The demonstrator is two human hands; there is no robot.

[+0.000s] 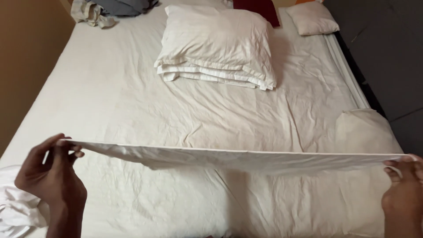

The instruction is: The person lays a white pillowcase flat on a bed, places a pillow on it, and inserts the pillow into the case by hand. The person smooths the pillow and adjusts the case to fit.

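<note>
Already in hand: a white cloth (238, 159) was held stretched out flat and level above the near end of the bed (110, 88), seen almost edge-on, so it read as a thin pale band running nearly the full width of the view.
Left hand (52, 174): fingers were closed on the cloth's left corner, thumb and fingertips pinching the hem.
Right hand (403, 194): partly cut off at the picture's edge, with its fingers curled and clamped on the right corner.
Done, as I judged it: the cloth had been picked up by two corners and pulled taut; a pile of folded linen (211, 72) already lay farther up the bed with a pillow (218, 37) resting on top of it.
Left, as I judged it: the held cloth showed no fold across its width yet, and it had not been laid down anywhere.
Cloth: thin woven cotton by the look, matte, finely wrinkled, sagging slightly in the middle.
Bed: covered by an off-white sheet, creased all over, with one long ridge running down the middle near the front.
Small pillow (312, 17): soft, square-cornered, at the far right of the head end.
Clothes (110, 9): a crumpled heap of grey and beige at the far left corner.
Loose white fabric (17, 211): bunched beside the left wrist, off the bed's near left edge.
</note>
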